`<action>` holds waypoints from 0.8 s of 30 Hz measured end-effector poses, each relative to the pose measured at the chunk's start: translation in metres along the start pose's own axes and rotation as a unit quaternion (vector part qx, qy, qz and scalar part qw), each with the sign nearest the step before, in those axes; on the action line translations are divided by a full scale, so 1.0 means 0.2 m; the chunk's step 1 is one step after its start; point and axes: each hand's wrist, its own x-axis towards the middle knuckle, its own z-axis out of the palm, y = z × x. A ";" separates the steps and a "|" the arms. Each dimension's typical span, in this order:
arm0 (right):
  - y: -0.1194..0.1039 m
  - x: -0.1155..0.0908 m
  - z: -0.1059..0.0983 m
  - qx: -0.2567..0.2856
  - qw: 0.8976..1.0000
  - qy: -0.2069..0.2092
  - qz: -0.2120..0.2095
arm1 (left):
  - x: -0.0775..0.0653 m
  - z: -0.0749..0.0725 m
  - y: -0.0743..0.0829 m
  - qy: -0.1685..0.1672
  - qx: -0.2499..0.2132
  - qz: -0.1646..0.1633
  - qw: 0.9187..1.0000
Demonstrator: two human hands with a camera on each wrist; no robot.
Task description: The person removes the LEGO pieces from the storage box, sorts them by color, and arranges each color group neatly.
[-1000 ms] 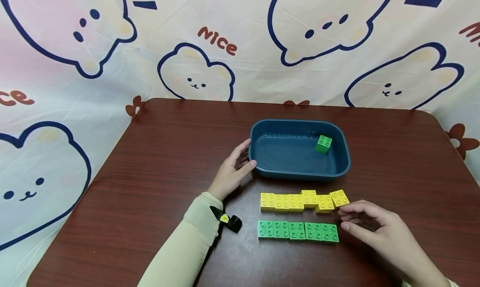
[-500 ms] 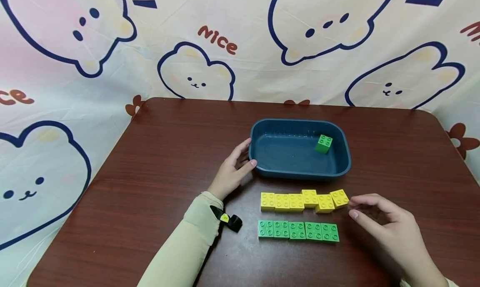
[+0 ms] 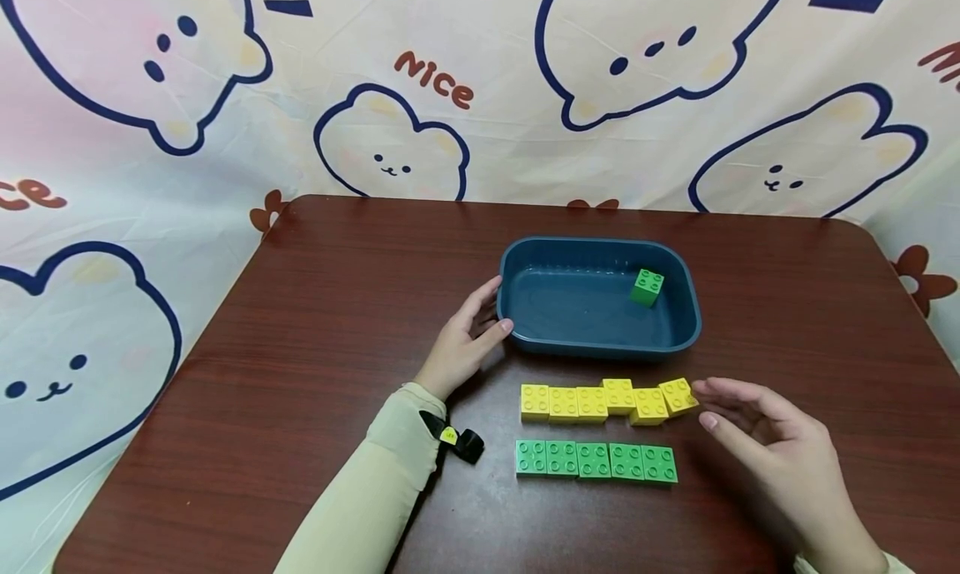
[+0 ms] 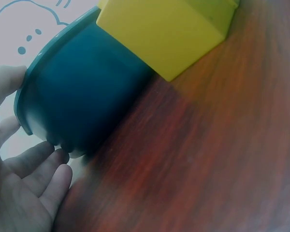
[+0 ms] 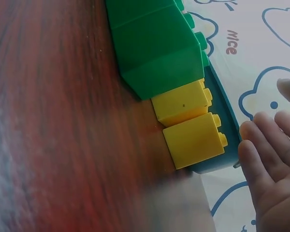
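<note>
My left hand [image 3: 461, 345] rests against the left end of a dark blue plastic basin [image 3: 525, 341], its thumb at the front corner and fingers along the outer wall. Inside the basin sits one green building block [image 3: 647, 287]. In front stands an uneven row of several yellow building blocks [image 3: 592, 403], the rightmost yellow block [image 3: 678, 396] turned askew. Nearer lies a straight row of several green building blocks [image 3: 593, 461]. My right hand [image 3: 780, 449] hovers beside the askew yellow block, fingers loosely bent and holding nothing; the right wrist view shows its fingers [image 5: 268, 159] apart from the blocks.
Everything stands on a dark brown wooden table [image 3: 360, 291]. A curtain [image 3: 510, 157] printed with bear outlines hangs behind and at the sides. A black strap with a small device [image 3: 457, 442] is on the left wrist.
My right hand has drawn back a little to the right from the yellow row, then its fingers have lifted slightly. The left hand, basin and blocks have stayed in place.
</note>
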 end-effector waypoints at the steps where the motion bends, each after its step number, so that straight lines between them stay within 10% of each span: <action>1: 0.00 0.00 0.00 0.016 1.000 -0.003 -0.005 | 0.00 0.00 0.00 0.000 -0.001 -0.001 1.000; 24: -0.06 0.10 0.03 0.144 0.985 -0.090 -0.037 | 0.00 0.00 -0.01 0.002 -0.001 -0.001 1.000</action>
